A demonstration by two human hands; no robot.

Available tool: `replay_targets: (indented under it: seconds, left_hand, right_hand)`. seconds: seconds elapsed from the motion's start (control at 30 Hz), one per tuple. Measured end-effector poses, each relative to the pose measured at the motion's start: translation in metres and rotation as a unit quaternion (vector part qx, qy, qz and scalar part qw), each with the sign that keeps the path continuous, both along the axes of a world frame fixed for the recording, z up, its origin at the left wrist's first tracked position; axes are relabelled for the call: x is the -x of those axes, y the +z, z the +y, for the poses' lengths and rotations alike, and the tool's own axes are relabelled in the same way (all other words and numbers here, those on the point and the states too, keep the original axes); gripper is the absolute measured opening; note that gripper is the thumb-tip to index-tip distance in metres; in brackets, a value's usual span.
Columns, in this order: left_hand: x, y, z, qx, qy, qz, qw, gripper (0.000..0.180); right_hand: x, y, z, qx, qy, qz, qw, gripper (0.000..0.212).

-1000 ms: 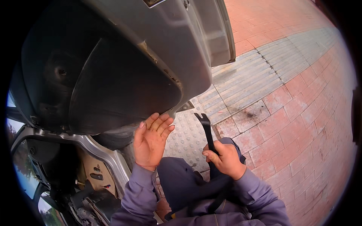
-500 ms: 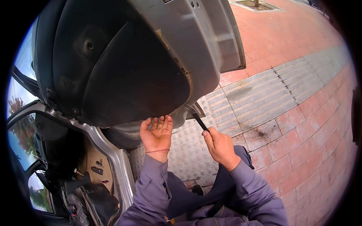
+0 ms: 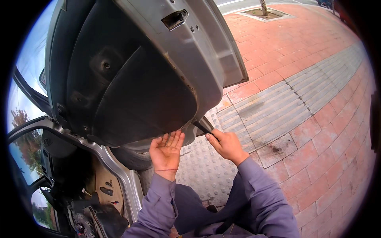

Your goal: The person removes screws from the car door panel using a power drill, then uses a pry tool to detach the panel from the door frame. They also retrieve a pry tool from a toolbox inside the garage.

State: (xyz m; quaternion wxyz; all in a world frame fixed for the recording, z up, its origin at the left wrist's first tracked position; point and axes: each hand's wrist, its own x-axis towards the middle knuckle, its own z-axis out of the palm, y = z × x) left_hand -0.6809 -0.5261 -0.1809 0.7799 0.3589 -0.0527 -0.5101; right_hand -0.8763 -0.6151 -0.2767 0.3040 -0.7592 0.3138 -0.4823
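Note:
A silver car door with a dark inner trim panel hangs open above me. My left hand is open, palm up, its fingertips touching the lower edge of the dark panel. My right hand grips a black pry tool. The tool's tip goes under the door's bottom edge, between panel and metal, and is hidden there. Both arms wear purple-grey sleeves.
Red brick paving with a grey ribbed tactile strip and grey studded tiles lies below. The car's door opening and sill are at lower left, with a black bag inside. A tree base stands at the top.
My right hand raised the black tool from in front of me up to the door's bottom edge. My left hand stayed open under the panel. The view tilted upward.

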Motion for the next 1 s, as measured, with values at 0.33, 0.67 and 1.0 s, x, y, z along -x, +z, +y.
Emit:
replay_targets:
  seconds: [0.33,0.67,1.0]
  left_hand:
    - [0.07,0.109,-0.003,0.163,0.032,-0.983,0.078,0.048]
    - [0.09,0.167,-0.073,0.197,-0.066,-0.968,-0.143,0.019]
    - [0.104,0.161,-0.052,0.135,-0.101,-0.972,-0.161,0.022]
  right_hand:
    - [-0.018,-0.02,-0.019,0.065,0.03,-0.049,0.996,0.036]
    - [0.003,-0.012,-0.058,0.156,0.006,-0.01,0.988,0.038]
    - [-0.011,-0.053,0.03,0.032,-0.068,-0.043,0.996,0.034]
